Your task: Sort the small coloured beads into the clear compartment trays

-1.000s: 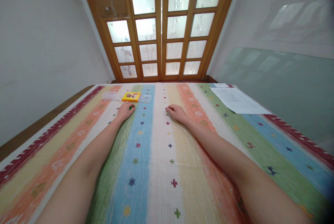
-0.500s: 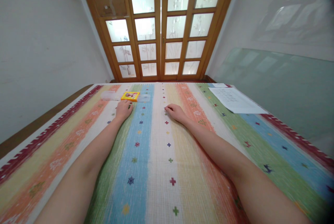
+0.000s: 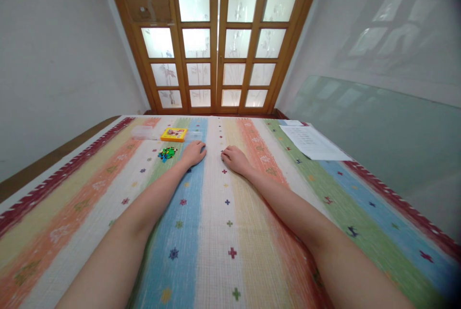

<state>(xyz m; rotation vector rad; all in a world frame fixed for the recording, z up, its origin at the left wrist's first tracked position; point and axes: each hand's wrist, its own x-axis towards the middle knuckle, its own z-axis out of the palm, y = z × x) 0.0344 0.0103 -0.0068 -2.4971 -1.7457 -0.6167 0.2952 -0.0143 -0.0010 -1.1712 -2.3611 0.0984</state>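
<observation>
My left hand [image 3: 195, 152] is over the blue stripe of the striped tablecloth [image 3: 216, 232], its fingers curled together; anything in them is too small or hidden to name. Facing it, a short gap away, my right hand [image 3: 235, 158] rests with fingers folded inward, and whatever it may hold is hidden. A small heap of green, blue, yellow and dark pieces [image 3: 167, 154] lies left of my left hand. Behind the heap is a yellow box [image 3: 174, 135] with printed pictures. Clear plastic trays or lids sit at both sides of it, one at left [image 3: 142, 132] and one at right [image 3: 193, 136].
Sheets of white paper [image 3: 311, 142] with printed lines lie on the right of the table. A greenish glass panel [image 3: 360, 122] leans along the right wall. Wooden doors with glass panes [image 3: 212, 40] stand beyond the far table edge.
My left hand has moved right, away from the pieces, uncovering the heap, and is now close to my right hand. The right hand's fingers have folded in more. The view has shifted slightly.
</observation>
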